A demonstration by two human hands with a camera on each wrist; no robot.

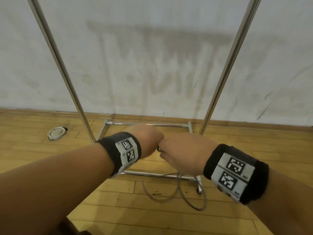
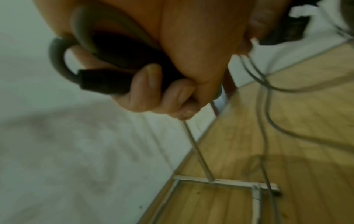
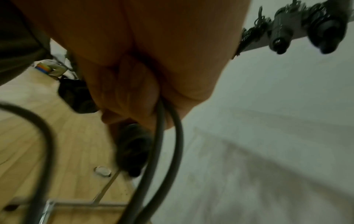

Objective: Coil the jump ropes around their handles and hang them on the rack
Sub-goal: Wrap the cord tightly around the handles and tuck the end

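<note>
A: What does each hand hold?
B: The left hand [image 2: 172,84] curls round the black handle [image 2: 103,82]; the right hand [image 1: 183,153], touching it, closes on the grey rope [image 3: 159,136]

A: And beyond them?
B: Rope loops trail on the wooden floor [image 1: 50,158] by the rack [image 1: 147,123]; more ropes [image 3: 306,27] hang on its bar

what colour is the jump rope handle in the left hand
Black handle, with a grey cord; clearest in the left wrist view.

The rack [image 1: 225,68] is running off the frame's top edge above both hands. The left hand [image 2: 172,68] is hiding most of the blurred black handle [image 2: 103,82] inside its fingers.
</note>
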